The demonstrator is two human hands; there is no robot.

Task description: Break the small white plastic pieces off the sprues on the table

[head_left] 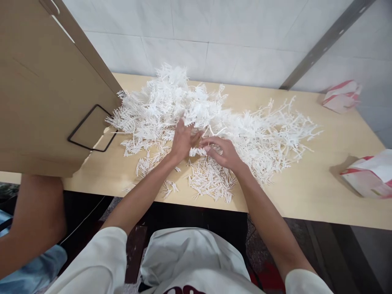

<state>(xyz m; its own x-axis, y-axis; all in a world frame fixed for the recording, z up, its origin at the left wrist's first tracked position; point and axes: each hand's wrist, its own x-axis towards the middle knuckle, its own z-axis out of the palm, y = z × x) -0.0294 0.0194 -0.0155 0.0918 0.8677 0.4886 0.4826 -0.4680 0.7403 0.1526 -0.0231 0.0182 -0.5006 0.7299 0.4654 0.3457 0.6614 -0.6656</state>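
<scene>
**White plastic sprues under both our hands**

White plastic sprues, thin branched pieces, lie heaped across the middle of the pale wooden table, reaching back to the tiled wall. Our left hand is pushed into the near edge of the heap, fingers curled around a sprue. Our right hand sits just beside it, fingertips pinched on a small white piece held between the two hands. Nearer the table's front edge lies a loose scatter of short white sticks. A cardboard box leans in at our left, and two red-and-white paper bags rest at the right.
</scene>
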